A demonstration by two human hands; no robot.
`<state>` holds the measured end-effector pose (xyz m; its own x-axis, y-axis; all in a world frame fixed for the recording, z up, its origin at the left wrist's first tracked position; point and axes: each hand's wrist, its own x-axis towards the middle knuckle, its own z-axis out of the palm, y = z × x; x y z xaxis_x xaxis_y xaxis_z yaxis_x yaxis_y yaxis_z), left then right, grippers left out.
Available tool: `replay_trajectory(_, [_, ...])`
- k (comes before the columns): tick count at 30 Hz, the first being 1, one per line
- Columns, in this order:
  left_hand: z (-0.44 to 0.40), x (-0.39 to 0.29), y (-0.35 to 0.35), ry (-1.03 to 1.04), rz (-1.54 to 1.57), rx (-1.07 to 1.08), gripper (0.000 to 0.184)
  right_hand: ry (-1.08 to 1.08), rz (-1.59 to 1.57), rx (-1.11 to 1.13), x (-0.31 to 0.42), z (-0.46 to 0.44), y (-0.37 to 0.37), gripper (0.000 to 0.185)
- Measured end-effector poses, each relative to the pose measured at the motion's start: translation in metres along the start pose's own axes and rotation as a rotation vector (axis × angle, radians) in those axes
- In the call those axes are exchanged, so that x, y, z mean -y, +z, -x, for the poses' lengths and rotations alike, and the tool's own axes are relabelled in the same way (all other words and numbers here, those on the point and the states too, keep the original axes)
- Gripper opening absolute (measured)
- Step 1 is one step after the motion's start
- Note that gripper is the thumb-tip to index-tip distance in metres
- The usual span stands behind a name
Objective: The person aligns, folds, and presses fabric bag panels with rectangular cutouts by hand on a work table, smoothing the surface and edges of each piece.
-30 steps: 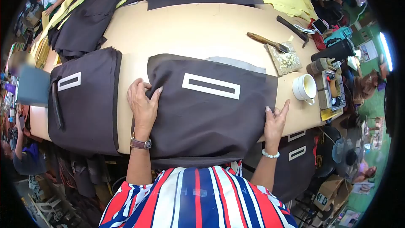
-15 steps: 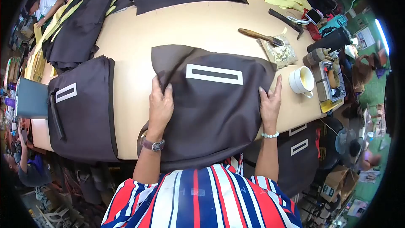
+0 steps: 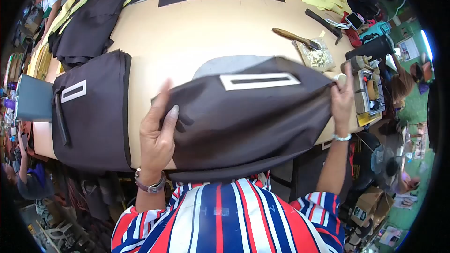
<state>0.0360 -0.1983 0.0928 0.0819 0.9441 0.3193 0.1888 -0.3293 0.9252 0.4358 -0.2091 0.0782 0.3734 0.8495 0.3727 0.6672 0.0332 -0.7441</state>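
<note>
A dark brown fabric piece bearing a white rectangular frame is stretched and creased in front of me, its near edge hanging over the table's front. My right hand pinches its right corner, slightly raised. On the left side, my left hand rests over the fabric's edge with thumb and fingers apart. A pale grey patch shows behind the fabric's far edge. The white cup is mostly hidden behind my right hand.
On the left, a stack of dark panels carries a dark strip. A brush, a bag of pale scraps, a hammer and a toolbox sit at the right. Another person is at the far left.
My right hand has moved right and up, pulling the fabric's corner over the cup. My left hand has shifted left and nearer to me. The fabric is now stretched wider.
</note>
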Motion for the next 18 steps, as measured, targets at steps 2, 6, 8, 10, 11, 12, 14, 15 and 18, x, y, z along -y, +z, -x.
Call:
replay_trajectory(2, [-0.001,-0.026,-0.008,0.010,-0.014,0.110,0.032,-0.074,-0.175,-0.032,0.026,-0.013,-0.018,0.068])
replay_trajectory(6, [-0.004,-0.030,-0.007,0.013,-0.069,-0.057,0.041,-0.081,-0.075,-0.080,0.042,-0.016,-0.033,0.064])
replay_trajectory(8, [-0.007,-0.003,-0.003,-0.064,-0.126,-0.071,0.044,-0.090,0.026,-0.103,0.012,-0.001,-0.011,0.066])
replay_trajectory(10, [-0.005,0.039,-0.002,-0.145,-0.232,-0.042,0.045,0.029,0.311,0.000,0.007,0.021,0.024,0.070])
replay_trajectory(11, [-0.002,0.055,0.001,-0.185,-0.263,-0.030,0.045,0.031,0.220,-0.004,-0.001,0.029,0.039,0.071])
replay_trajectory(12, [0.001,0.070,0.003,-0.224,-0.295,-0.017,0.045,0.032,0.129,-0.008,-0.010,0.037,0.054,0.071])
replay_trajectory(14, [0.006,0.085,0.005,-0.231,-0.270,-0.026,0.046,0.039,0.206,0.001,-0.013,0.041,0.064,0.071])
replay_trajectory(15, [0.006,0.088,0.007,-0.235,-0.257,-0.030,0.046,-0.017,0.219,-0.026,-0.016,0.043,0.067,0.071])
replay_trajectory(18, [0.006,0.080,0.018,-0.335,-0.118,-0.029,0.050,-0.096,0.157,-0.052,-0.032,0.035,0.069,0.073])
